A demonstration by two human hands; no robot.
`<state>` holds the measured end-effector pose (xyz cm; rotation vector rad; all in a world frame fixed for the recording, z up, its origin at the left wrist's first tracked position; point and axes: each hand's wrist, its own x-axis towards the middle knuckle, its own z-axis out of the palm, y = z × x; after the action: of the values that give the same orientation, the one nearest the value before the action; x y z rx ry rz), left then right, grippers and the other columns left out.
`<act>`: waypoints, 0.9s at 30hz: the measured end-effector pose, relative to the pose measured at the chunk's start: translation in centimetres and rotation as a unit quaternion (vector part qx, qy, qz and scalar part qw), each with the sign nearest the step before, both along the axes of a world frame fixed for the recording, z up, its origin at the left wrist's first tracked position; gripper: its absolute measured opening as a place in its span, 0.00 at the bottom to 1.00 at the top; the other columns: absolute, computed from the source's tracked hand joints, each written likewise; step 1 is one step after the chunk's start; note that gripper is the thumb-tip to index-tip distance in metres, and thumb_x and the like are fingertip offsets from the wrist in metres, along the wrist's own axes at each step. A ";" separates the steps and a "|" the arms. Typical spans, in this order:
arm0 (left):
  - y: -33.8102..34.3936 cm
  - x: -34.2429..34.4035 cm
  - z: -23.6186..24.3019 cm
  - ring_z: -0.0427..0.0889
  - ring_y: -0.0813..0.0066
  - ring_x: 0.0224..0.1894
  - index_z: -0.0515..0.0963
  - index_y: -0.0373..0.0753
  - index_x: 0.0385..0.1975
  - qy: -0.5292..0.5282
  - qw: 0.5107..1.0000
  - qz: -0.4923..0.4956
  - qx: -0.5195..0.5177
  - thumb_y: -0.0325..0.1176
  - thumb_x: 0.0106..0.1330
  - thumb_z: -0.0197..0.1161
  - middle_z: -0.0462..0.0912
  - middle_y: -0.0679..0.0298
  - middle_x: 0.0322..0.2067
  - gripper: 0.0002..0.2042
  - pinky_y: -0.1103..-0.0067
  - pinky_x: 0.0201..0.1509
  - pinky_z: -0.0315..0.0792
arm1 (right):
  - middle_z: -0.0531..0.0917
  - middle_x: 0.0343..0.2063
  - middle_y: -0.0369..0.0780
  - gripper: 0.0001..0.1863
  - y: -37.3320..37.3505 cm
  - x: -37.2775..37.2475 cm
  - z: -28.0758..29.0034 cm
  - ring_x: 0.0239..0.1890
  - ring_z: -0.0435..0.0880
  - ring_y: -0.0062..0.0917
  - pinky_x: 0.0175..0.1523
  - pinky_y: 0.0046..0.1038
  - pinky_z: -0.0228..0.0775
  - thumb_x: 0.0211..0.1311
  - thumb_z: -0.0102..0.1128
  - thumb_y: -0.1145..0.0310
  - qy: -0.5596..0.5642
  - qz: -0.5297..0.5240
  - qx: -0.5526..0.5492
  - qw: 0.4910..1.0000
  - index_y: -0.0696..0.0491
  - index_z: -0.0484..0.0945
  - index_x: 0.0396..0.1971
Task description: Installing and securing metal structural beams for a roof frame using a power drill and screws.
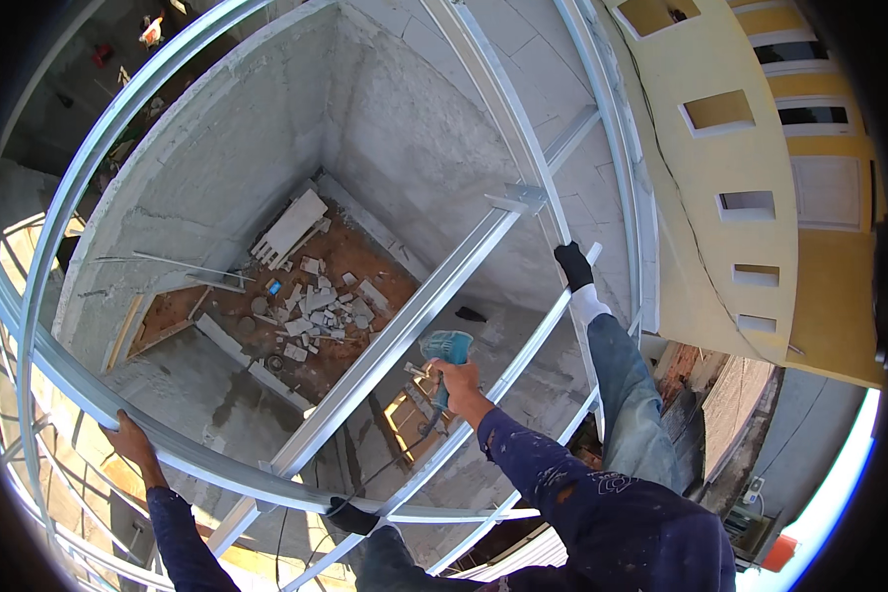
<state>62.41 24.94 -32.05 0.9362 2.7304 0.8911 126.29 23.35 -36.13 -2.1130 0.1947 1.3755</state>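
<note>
My left hand (133,439) grips the curved galvanised steel channel (207,459) at the lower left, fingers wrapped over its edge. My right hand (456,380) holds a teal power tool (447,345) by its handle, with a dark cord hanging below, over the open shaft right of a straight steel beam (395,340). The tool's tip is hard to make out. My right foot (577,271) in a dark shoe rests on the right-hand steel member, and my left foot (350,513) is on the curved channel near the lower middle.
Far below, a concrete-walled space (405,148) holds rubble (321,311), boards and reddish soil. Crossed steel members (523,197) span the opening. A yellow building (720,168) with windows and a hanging cable stands at the right. More curved rails (118,113) run along the left.
</note>
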 end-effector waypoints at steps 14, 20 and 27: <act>-1.4 -5.6 0.9 0.78 0.32 0.55 0.42 0.29 0.72 0.126 0.961 -0.001 -0.247 0.55 0.73 0.55 0.77 0.28 0.51 0.43 0.54 0.58 0.72 | 0.80 0.36 0.44 0.26 17.0 16.8 27.0 0.24 0.79 0.25 0.26 0.28 0.74 0.55 0.61 0.81 0.046 0.161 0.278 0.946 0.59 0.67 0.55; -0.9 -8.8 -0.3 0.75 0.34 0.58 0.43 0.27 0.69 0.076 0.987 -0.008 -0.144 0.48 0.74 0.57 0.70 0.26 0.57 0.39 0.56 0.57 0.72 | 0.82 0.44 0.52 0.43 34.4 18.5 15.7 0.39 0.86 0.40 0.44 0.35 0.80 0.52 0.74 0.68 -0.400 0.307 0.326 0.800 0.62 0.59 0.64; -1.8 -10.8 0.3 0.77 0.39 0.54 0.45 0.23 0.66 0.079 0.981 -0.004 -0.176 0.43 0.76 0.56 0.71 0.31 0.54 0.35 0.57 0.55 0.70 | 0.80 0.49 0.59 0.52 47.2 21.6 10.7 0.50 0.84 0.47 0.53 0.36 0.79 0.50 0.80 0.58 -0.397 0.405 0.301 0.766 0.67 0.53 0.65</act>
<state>51.61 23.10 -31.76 0.9770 2.8758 0.3232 147.94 70.51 -25.44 -2.0151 -1.4467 0.6006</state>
